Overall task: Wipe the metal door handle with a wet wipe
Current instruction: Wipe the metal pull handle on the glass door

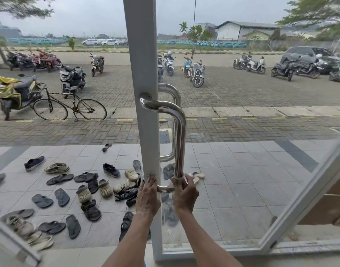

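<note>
Door handle, a shiny upright bar on the door frame: the right hand curls its fingers round its bottom bend, and the left hand presses straight, closed fingers on the frame beside it. Beyond the handle lie sandals, and farther off motorbikes.

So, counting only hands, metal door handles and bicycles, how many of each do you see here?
Hands: 2, left hand and right hand
Metal door handles: 2, near handle and outer handle
Bicycles: 1, bicycle
Total: 5
</note>
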`<state>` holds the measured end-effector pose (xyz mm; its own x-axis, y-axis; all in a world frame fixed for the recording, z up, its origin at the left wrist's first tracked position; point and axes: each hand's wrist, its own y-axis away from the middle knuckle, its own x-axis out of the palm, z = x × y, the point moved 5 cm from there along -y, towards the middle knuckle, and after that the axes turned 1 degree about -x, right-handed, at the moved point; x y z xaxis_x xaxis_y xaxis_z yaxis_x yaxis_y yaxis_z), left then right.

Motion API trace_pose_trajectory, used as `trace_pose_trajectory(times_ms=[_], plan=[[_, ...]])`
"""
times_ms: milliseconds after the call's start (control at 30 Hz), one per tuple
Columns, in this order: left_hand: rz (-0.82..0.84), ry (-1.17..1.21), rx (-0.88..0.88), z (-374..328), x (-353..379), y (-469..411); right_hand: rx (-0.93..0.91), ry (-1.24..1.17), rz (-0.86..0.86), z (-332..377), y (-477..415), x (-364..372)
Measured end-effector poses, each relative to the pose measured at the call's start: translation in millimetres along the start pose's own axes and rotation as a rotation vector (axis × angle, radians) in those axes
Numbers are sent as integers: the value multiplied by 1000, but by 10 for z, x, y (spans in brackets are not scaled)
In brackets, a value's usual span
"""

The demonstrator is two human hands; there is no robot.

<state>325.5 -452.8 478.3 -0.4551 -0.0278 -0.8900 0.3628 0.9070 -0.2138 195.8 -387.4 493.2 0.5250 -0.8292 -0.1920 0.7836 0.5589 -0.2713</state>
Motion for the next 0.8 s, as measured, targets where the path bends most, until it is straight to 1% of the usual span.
trace_pose_trajectory(times_ms=[67, 167, 267, 400, 500, 567, 700, 733, 800], plan=[[18, -3, -2, -11, -16, -13, 84, 29, 42, -137, 37, 30], [47, -30, -31, -7, -34, -22, 85, 140, 78, -115, 21, 28], [71, -23, -61, -39, -52, -16, -43, 109, 57, 189, -94, -30], [96, -24, -92, -84, -64, -7, -247, -17, -66, 678, -264, -111], [99, -19, -109, -96, -63, 0, -326, 60, -36, 661, -258, -114], [99, -10, -119, -115, -68, 3, -283, 167, 34, 455, -191, -91], [115, -2, -121, -149, -75, 6, -73, 306, 148, 30, -29, -58], [117, -2, -120, -150, -83, 1, -52, 311, 160, 18, -21, -56], [136, -6, -129, -130, -108, -16, -77, 307, 123, 123, -51, -52]])
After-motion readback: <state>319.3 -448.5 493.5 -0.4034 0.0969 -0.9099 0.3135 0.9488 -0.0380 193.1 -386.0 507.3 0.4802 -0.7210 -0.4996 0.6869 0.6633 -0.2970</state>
